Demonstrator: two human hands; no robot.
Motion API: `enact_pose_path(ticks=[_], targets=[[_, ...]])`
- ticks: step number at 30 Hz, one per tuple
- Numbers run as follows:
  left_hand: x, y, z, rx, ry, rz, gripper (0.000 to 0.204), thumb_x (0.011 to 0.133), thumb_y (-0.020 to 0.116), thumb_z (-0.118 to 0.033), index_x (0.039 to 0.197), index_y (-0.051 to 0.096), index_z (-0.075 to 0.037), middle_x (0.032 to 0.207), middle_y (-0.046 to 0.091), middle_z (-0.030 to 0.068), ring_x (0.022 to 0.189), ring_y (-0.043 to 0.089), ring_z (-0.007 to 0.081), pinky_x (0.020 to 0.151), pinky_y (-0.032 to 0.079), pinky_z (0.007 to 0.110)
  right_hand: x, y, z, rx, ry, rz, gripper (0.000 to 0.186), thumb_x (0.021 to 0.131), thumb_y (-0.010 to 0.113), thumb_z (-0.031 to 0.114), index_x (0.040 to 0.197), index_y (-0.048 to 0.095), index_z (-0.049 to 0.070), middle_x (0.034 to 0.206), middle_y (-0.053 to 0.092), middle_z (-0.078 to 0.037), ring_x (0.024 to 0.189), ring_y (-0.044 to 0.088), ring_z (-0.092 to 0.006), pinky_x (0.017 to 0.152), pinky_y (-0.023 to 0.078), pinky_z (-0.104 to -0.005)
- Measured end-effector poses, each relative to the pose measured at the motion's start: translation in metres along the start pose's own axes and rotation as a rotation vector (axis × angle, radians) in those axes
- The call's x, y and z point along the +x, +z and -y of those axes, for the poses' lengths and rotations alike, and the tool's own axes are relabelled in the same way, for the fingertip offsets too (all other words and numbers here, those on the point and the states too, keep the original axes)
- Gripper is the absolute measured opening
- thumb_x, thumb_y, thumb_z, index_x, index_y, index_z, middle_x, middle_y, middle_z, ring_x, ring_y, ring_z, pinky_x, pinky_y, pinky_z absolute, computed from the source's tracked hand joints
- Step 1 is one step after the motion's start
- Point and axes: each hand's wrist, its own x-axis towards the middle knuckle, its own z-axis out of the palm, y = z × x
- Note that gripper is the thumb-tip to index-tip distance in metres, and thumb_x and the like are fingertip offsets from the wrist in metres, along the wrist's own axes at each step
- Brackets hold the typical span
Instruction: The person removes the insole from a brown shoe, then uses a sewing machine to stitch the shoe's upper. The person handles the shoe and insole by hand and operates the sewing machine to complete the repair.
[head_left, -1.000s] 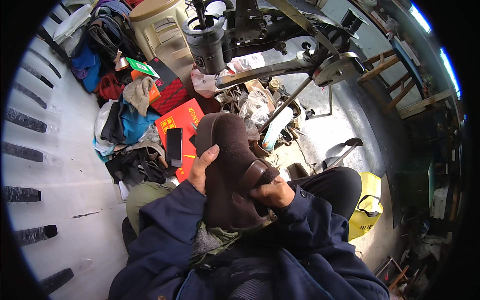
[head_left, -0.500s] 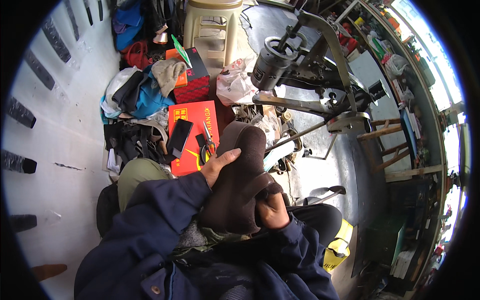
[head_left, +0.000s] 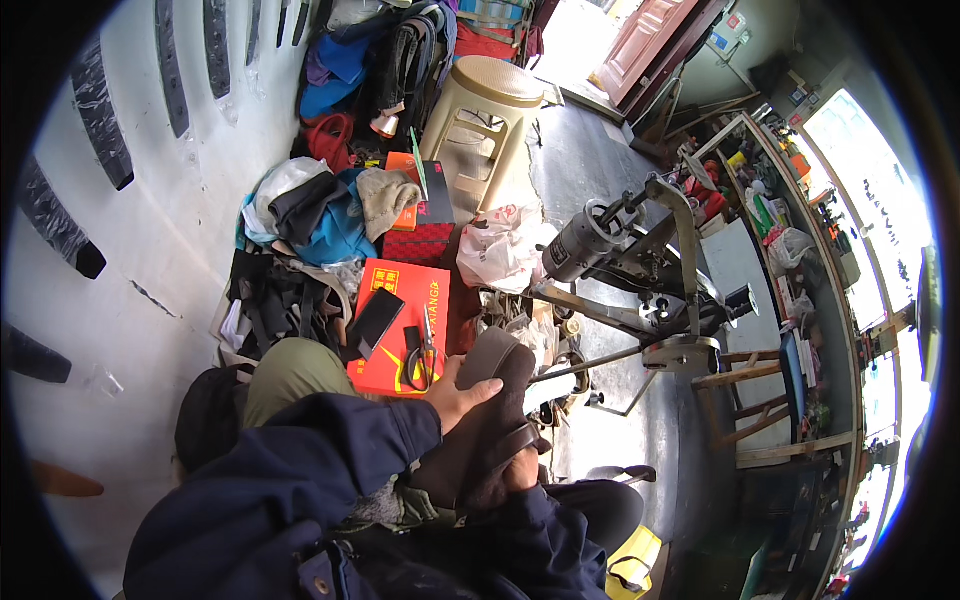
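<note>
Cradling a dark-brown strapped shoe (head_left: 475, 435) at our clock's centre, we curl our left hand (head_left: 461, 397) closed round its sole, seemingly to steady it; our right hand (head_left: 522, 469) has its fingers hidden by the shoe, so we cannot tell their grip. At eleven o'clock, scissors (head_left: 429, 362) and a smartphone (head_left: 375, 321) lie on a red box (head_left: 412, 308), probably for easy reach. Farther, between one and two, stands a black sewing machine (head_left: 648, 268).

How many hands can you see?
2. The left hand grips the brown shoe; the right hand is at its strap, with its fingers hidden.
</note>
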Motion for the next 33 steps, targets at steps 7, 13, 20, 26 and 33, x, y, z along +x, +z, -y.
enact_pose_path(ticks=[7, 13, 20, 26, 33], targets=[[0.004, 0.002, -0.005, -0.031, 0.115, 0.062, 0.082, 0.091, 0.079, -0.046, 0.144, 0.036, -0.001, 0.130, 0.061, 0.0154, 0.122, 0.058, 0.0227, 0.106, 0.044, 0.035, 0.002, -0.005, 0.001, -0.318, -0.123, 0.005, 0.044, 0.103, 0.058, 0.027, 0.141, 0.055, 0.004, 0.130, 0.065, -0.016, 0.116, 0.066, -0.0305, 0.095, 0.055, -0.0410], [0.001, 0.002, -0.004, -0.022, 0.172, 0.058, 0.082, 0.091, 0.078, -0.048, 0.142, 0.037, 0.002, 0.132, 0.060, 0.0169, 0.122, 0.058, 0.0231, 0.107, 0.044, 0.035, -0.001, -0.013, -0.003, -0.561, -0.258, 0.072, 0.050, 0.102, 0.057, 0.030, 0.146, 0.052, 0.007, 0.138, 0.062, -0.014, 0.123, 0.062, -0.0327, 0.098, 0.053, -0.0434], [0.009, -0.001, 0.009, -0.040, 0.120, 0.096, 0.093, 0.089, 0.078, -0.055, 0.146, 0.034, 0.004, 0.131, 0.060, 0.0189, 0.123, 0.058, 0.0256, 0.107, 0.044, 0.036, -0.004, -0.004, 0.008, 0.000, 0.021, -0.040, 0.052, 0.102, 0.061, 0.028, 0.147, 0.050, 0.004, 0.138, 0.059, -0.016, 0.124, 0.060, -0.0319, 0.100, 0.053, -0.0434], [0.004, 0.000, 0.008, -0.073, 0.112, 0.100, 0.091, 0.090, 0.078, -0.052, 0.146, 0.033, 0.003, 0.130, 0.059, 0.0173, 0.122, 0.058, 0.0239, 0.106, 0.044, 0.035, 0.005, 0.002, 0.040, -0.255, -0.328, 0.026, 0.047, 0.107, 0.055, 0.026, 0.147, 0.046, 0.002, 0.138, 0.057, -0.016, 0.120, 0.062, -0.0266, 0.097, 0.055, -0.0371], [-0.007, 0.003, -0.001, -0.038, 0.117, 0.045, 0.086, 0.090, 0.079, -0.050, 0.144, 0.033, 0.001, 0.128, 0.060, 0.0153, 0.119, 0.058, 0.0212, 0.104, 0.045, 0.034, 0.010, -0.014, 0.056, 0.345, 0.123, 0.205, 0.045, 0.109, 0.051, 0.025, 0.148, 0.045, 0.002, 0.136, 0.058, -0.015, 0.120, 0.061, -0.0257, 0.099, 0.055, -0.0364]])
